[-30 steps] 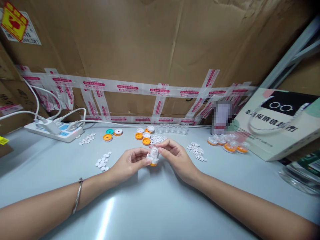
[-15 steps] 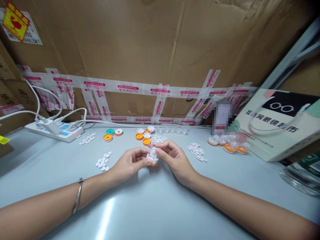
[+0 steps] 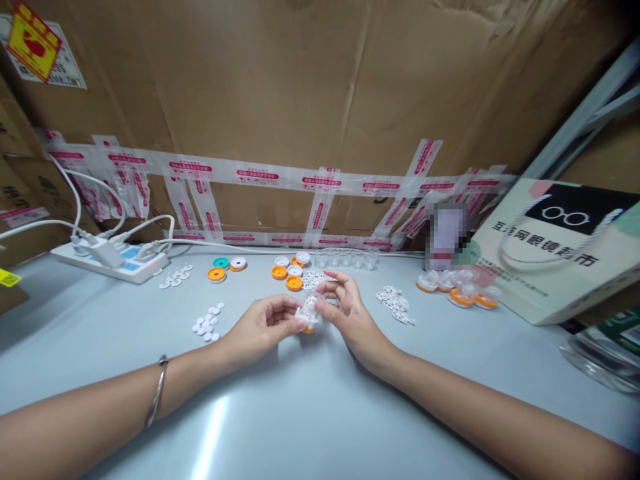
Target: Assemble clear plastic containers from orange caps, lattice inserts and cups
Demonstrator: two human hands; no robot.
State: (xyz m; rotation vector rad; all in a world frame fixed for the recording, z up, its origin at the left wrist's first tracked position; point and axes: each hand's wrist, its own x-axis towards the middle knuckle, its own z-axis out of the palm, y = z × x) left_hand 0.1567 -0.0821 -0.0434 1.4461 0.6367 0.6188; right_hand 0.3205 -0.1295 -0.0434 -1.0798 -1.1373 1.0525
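Note:
Near the middle of the table, a small plastic assembly [image 3: 309, 316] has an orange base, a white body and a clear top part. My left hand [image 3: 267, 327] grips its left side between thumb and fingers. On the other side, my right hand [image 3: 350, 317] has its thumb against the clear top, with the index finger bent just behind it. The right hand's other fingers are lifted and partly spread. Just beyond the hands lies a pile of white perforated pieces [image 3: 314, 280], beside several orange and white round caps [image 3: 294, 283].
Small white discs [image 3: 205, 327] lie at left, near a power strip [image 3: 113, 261]. A row of clear cups [image 3: 345, 259] stands at the back. Further right are more perforated pieces [image 3: 394, 303], clear-topped orange assemblies [image 3: 461, 297] and a paper bag [image 3: 545, 260]. A cardboard box [image 3: 280, 100] walls the back.
My right hand's fingers have loosened and lifted slightly from the top of the assembly, and its clear top shows more. The left hand keeps its grip.

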